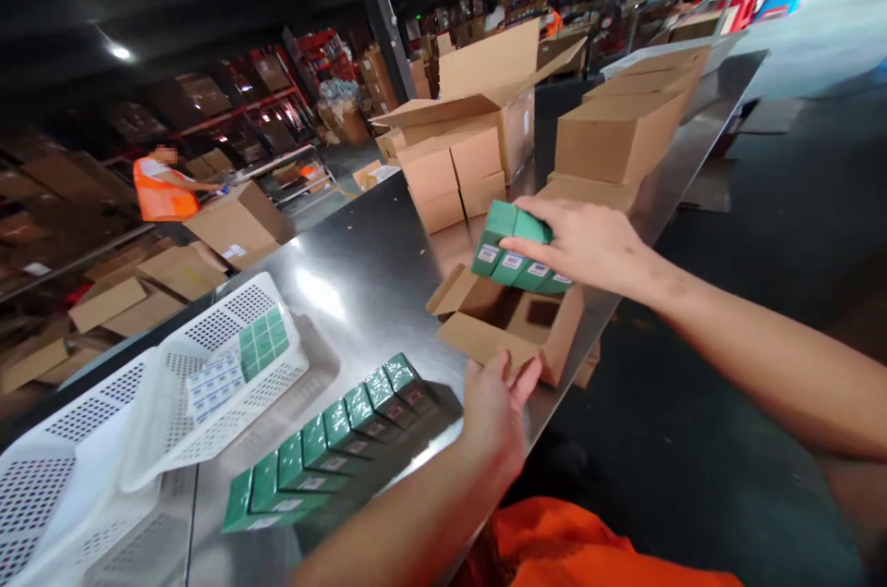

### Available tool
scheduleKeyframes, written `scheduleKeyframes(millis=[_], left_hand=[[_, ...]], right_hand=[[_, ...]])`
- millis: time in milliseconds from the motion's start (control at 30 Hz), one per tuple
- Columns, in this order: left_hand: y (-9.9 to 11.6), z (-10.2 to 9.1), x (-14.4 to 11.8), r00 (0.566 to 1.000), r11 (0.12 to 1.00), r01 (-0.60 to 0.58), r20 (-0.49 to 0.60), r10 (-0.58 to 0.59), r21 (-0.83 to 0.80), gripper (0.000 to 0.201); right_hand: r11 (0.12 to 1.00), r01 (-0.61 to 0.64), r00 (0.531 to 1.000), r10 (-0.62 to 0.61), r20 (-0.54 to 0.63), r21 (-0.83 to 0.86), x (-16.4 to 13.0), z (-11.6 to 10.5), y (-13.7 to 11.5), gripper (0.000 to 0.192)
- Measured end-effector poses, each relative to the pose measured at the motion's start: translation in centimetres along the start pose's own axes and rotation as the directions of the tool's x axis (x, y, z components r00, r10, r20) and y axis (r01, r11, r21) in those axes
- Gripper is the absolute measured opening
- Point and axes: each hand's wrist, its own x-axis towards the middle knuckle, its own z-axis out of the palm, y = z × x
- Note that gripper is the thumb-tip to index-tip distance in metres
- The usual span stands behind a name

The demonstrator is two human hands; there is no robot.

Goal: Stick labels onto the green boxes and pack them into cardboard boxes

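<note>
My right hand grips a short row of small green boxes with white labels, fingers over the top and thumb along the near side. The row is held slightly tilted just above an open cardboard box whose flaps are spread. At the near side of that box, my left hand has its fingers curled on a flap. Left of this hand, a line of several more green boxes stands on the metal table.
Two white perforated baskets stand at the left, one holding green and white small boxes. Closed cardboard cartons line the table's right edge. Beyond is a large open carton. A person in an orange vest works across the table.
</note>
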Motion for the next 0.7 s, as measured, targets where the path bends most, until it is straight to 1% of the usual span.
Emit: scheduleKeyframes(millis=[33,100,167,233,300,367,400,433,467,500,533,567,600,633,667,700], left_hand=[[-0.9,0.0,-0.4,1.0,0.998,-0.013,-0.013,0.012,-0.055,0.013],[-2.3,0.2,-0.7,1.0,0.996,-0.014,-0.013,0.013,-0.086,0.013],[-3.1,0.7,-0.2,1.0,0.996,-0.008,0.003,0.009,-0.085,0.013],[-3.5,1.2,0.8,1.0,0.996,-0.016,0.014,0.018,-0.086,0.012],[-3.8,1.5,2.1,0.998,0.996,-0.019,0.066,0.024,-0.087,0.007],[-3.9,0.9,2.9,0.984,0.998,0.034,0.177,-0.023,-0.06,0.006],[-4.0,0.1,3.1,0.97,0.998,0.063,0.238,-0.055,-0.029,0.011],[-3.9,-1.1,2.9,0.953,0.996,0.082,0.292,-0.086,0.025,0.019],[-3.7,-2.8,2.5,0.936,0.993,0.073,0.338,-0.102,0.096,0.027],[-3.4,-4.9,1.8,0.927,0.985,0.014,0.366,-0.077,0.171,0.035],[-2.8,-7.3,1.0,0.914,0.958,-0.079,0.404,-0.041,0.275,0.044],[-2.0,-10.0,0.0,0.904,0.909,-0.219,0.423,0.052,0.355,0.047],[-0.8,-13.0,-1.1,0.898,0.821,-0.397,0.36,0.254,0.41,0.043],[0.6,-15.9,-2.1,0.826,0.696,-0.562,0.268,0.495,0.448,0.041],[2.3,-18.9,-3.0,0.684,0.555,-0.685,0.155,0.713,0.472,0.042],[4.2,-21.7,-3.8,0.511,0.435,-0.733,0.001,0.859,0.523,0.046]], right_hand=[[1.0,0.009,0.999,-0.008,0.048,-0.019,-0.1,0.6,-0.6,0.07],[0.998,0.034,0.989,-0.027,0.144,-0.048,-0.6,1.8,-1.6,0.068],[0.996,0.061,0.973,-0.046,0.228,-0.059,-1.4,3.1,-2.5,0.068],[0.997,0.061,0.954,-0.044,0.298,-0.047,-2.0,4.6,-2.9,0.07],[0.999,0.043,0.912,-0.046,0.408,0.015,-2.4,6.2,-3.0,0.071],[0.998,0.001,0.86,-0.037,0.509,0.07,-2.7,7.6,-2.8,0.077],[0.997,-0.013,0.843,-0.033,0.537,0.081,-2.8,8.2,-2.7,0.082],[0.997,-0.021,0.838,-0.026,0.545,0.08,-2.8,8.7,-2.5,0.088],[0.997,-0.024,0.843,-0.017,0.537,0.07,-2.9,9.1,-2.2,0.093],[0.998,-0.021,0.85,-0.012,0.526,0.057,-3.0,9.3,-2.0,0.095],[0.999,-0.01,0.852,-0.017,0.523,0.048,-3.1,9.4,-1.9,0.096],[0.999,0.009,0.857,-0.027,0.514,0.038,-3.2,9.4,-1.8,0.095],[0.999,0.032,0.875,-0.039,0.482,0.023,-3.4,9.2,-1.9,0.095],[0.998,0.06,0.907,-0.057,0.417,0.005,-3.7,8.9,-2.3,0.097],[0.996,0.091,0.942,-0.084,0.324,-0.008,-3.9,8.5,-2.8,0.099],[0.993,0.119,0.969,-0.114,0.217,-0.011,-4.2,8.1,-3.7,0.1]])
